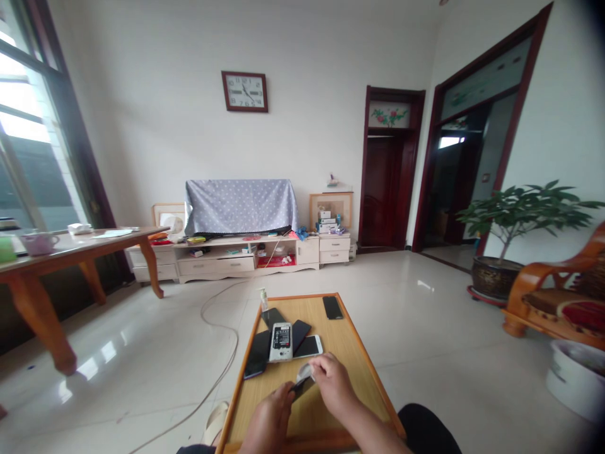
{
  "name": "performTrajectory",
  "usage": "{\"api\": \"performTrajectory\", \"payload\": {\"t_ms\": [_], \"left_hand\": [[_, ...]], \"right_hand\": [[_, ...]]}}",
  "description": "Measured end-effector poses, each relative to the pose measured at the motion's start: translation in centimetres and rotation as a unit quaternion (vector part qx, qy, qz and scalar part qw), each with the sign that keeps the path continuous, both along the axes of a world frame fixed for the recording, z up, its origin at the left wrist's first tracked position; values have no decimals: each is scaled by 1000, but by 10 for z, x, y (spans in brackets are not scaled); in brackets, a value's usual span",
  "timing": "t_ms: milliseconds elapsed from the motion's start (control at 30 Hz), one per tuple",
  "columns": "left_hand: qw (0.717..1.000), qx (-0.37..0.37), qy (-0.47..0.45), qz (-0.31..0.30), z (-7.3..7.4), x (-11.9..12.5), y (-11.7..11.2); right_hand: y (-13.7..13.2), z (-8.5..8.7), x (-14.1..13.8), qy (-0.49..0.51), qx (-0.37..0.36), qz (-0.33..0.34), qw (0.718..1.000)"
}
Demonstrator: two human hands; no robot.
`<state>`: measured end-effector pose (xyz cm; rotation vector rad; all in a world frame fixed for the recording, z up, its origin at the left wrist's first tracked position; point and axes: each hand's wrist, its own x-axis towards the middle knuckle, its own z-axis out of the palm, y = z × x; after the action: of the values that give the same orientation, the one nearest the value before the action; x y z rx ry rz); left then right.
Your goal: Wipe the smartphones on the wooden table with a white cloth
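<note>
My left hand (270, 416) is closed on the edge of a dark phone (302, 387), tilted above the near part of the wooden table (350, 362). My right hand (333, 381) pinches a small whitish piece, like a wipe (304, 372), against the top of that phone. Just beyond my hands lies a white phone (308, 346). Beside it a silver phone with its battery bared (282, 342) rests over other dark phones (257, 354). Another black phone (333, 308) lies alone at the far right corner.
A pump bottle (263, 299) stands at the table's far left corner. A cable (231, 359) runs along the floor on the left. Beyond are a low cabinet (217, 266) and a wooden table (142, 238). To the right stand a potted plant (496, 274) and a white bucket (574, 378).
</note>
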<state>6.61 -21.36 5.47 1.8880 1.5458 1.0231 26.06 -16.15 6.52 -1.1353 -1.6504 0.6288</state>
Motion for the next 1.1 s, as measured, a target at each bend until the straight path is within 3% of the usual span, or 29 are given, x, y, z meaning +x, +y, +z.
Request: {"api": "performTrajectory", "payload": {"t_ms": [100, 300, 500, 700, 833, 933, 1100], "left_hand": [[996, -59, -57, -27, 14, 6, -5], [990, -88, -103, -37, 31, 16, -4], [996, -53, -66, -43, 33, 22, -1], [982, -89, -165, -22, 28, 25, -5], [952, -141, -273, -16, 21, 31, -1], [928, -166, -334, -18, 22, 38, 3], [909, -158, -386, -16, 29, 44, 4]], "right_hand": [[13, 9, 16, -2, -5, -54, 999], [12, 15, 25, -6, -15, -69, 997], [-5, 23, 9, -34, 54, 0, 998], [20, 21, 36, 7, 22, -143, 989], [13, 16, 41, 7, 50, -164, 985], [-9, 11, 26, -19, 82, -129, 988], [-42, 6, -4, -108, 68, 8, 992]]}}
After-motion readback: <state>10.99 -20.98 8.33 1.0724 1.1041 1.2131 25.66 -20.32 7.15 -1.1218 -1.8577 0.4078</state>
